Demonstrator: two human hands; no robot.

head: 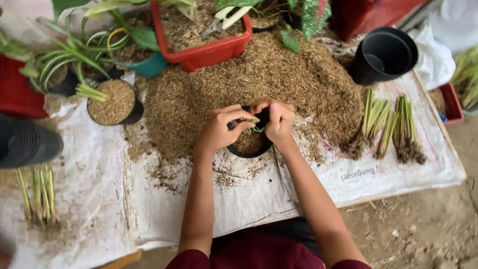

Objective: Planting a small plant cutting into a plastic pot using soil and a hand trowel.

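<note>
Where husk lies coarse, round pot [249, 147]

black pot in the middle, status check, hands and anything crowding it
Left hand and right hand both over black pot, fingers pinching a small green shoot. Pot part-filled with husk. Husk pile banked against the pot's far side; nothing over the hands.

the left hand [222, 130] and right hand [278, 122] cover most of a small black pot [250, 145], and the green sprig [257, 129] between their fingers is too small to identify. pale-handled shears [222, 20] in the red tray [201, 54] are cut off at the top edge. a stack of black pots [27, 143] runs off the left edge.
</note>
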